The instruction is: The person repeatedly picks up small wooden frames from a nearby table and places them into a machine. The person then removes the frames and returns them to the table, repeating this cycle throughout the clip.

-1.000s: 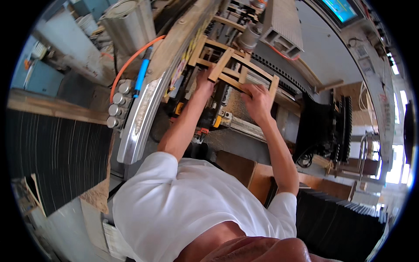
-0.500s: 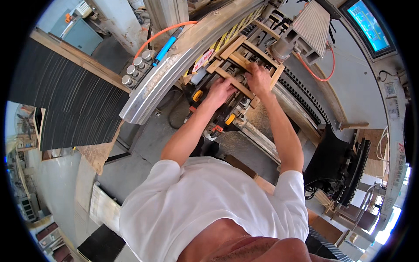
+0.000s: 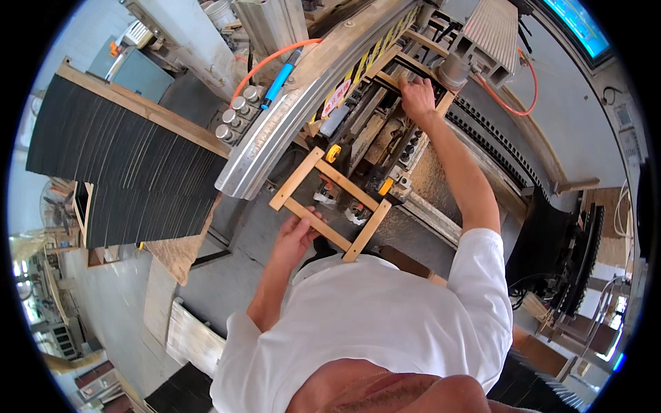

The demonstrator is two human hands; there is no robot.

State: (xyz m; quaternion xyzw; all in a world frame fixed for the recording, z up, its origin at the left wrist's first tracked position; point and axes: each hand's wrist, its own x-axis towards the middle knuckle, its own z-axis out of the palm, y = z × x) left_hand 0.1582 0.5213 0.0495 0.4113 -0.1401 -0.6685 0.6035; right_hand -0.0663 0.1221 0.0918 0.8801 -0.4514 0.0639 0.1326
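Observation:
A rectangular wooden frame (image 3: 370, 229) with overlapping corner joints hangs in front of my waist. My left hand (image 3: 295, 236) is closed on its near bar, thumb and fingers pinching the wood. Farther off, a second wooden frame (image 3: 383, 62) lies on the machine bed (image 3: 375, 131), below the spindle head (image 3: 453, 71). My right hand (image 3: 418, 98) reaches to this one, with fingers curled onto a bar; the fingertips are partly hidden. Yellow-and-black clamps (image 3: 333, 153) line the near end of the bed.
A metal gantry beam (image 3: 265, 131) with hazard tape crosses from left to far right, carrying a blue air gun (image 3: 281, 79). Dark stacked sheets (image 3: 131, 162) stand at left. A screen (image 3: 575, 26) is at upper right, a black cable chain (image 3: 589, 241) at right.
My left hand has drawn one wooden frame off the machine toward my body. My right hand has moved farther away, to the other frame. The view has shifted slightly.

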